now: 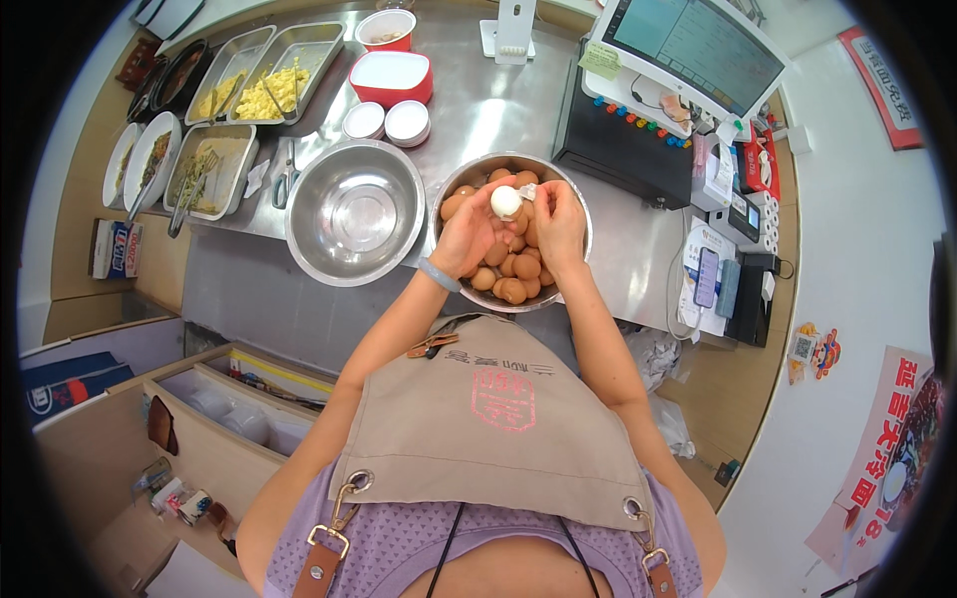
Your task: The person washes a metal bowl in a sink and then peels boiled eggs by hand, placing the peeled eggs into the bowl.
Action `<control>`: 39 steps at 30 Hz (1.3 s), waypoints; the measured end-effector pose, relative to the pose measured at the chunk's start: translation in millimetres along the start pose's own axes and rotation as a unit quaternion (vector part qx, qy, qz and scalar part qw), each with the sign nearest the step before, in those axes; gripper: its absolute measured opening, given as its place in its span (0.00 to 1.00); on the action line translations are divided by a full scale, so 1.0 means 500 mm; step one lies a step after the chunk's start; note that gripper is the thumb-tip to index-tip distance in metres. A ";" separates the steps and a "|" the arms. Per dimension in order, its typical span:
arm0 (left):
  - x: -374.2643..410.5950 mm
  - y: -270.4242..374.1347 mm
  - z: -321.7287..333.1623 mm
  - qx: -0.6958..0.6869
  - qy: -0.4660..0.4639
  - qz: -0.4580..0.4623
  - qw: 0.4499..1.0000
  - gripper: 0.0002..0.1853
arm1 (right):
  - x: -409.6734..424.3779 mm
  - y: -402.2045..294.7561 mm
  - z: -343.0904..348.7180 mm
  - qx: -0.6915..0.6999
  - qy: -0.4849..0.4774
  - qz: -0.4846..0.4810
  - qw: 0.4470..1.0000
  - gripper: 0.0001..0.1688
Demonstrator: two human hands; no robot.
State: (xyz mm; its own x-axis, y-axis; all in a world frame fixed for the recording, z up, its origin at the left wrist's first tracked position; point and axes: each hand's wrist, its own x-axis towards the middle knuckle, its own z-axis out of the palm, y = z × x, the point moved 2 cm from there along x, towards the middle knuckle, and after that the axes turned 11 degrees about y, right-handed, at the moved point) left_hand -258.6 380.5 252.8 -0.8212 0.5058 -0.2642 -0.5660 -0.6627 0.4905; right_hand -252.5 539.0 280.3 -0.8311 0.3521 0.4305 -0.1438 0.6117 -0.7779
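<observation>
My left hand [476, 230], with a pale bangle at its wrist, holds a white boiled egg [506, 202] that looks mostly peeled. My right hand [561, 220] is beside it, thumb and fingers pinched on a small piece of eggshell [528, 191] at the egg's upper right. Both hands are over a steel bowl [585, 258] filled with brown eggs [514, 290] in their shells. Left of that bowl stands a wide steel basin [355, 213] with nothing in it but reflections.
Food trays [247, 170], kitchen scissors [286, 176], stacked white lids [407, 123] and a red-and-white tub [391, 77] stand at the left and back. A black cash drawer [628, 142] under a monitor [699, 48] bounds the right, near a phone [705, 277].
</observation>
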 end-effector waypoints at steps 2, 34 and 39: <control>0.002 -0.007 -0.003 0.038 0.021 0.033 0.998 0.22 | 0.000 -0.006 -0.002 -0.004 -0.004 0.006 1.000 0.07; 0.034 -0.033 -0.014 0.034 0.108 0.104 0.988 0.20 | -0.016 -0.031 0.017 0.010 -0.022 -0.049 0.998 0.07; 0.033 -0.033 -0.005 0.073 0.124 0.126 0.981 0.20 | -0.015 -0.035 0.017 -0.034 0.004 -0.098 0.995 0.05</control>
State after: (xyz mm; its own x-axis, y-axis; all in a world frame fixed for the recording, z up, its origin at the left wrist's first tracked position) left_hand -262.8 398.3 238.3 -0.9365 0.1733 -0.3050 -0.3410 -0.6536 0.6757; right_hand -248.3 519.8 286.6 -0.7867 0.2271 0.5740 -0.2652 0.7153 -0.6465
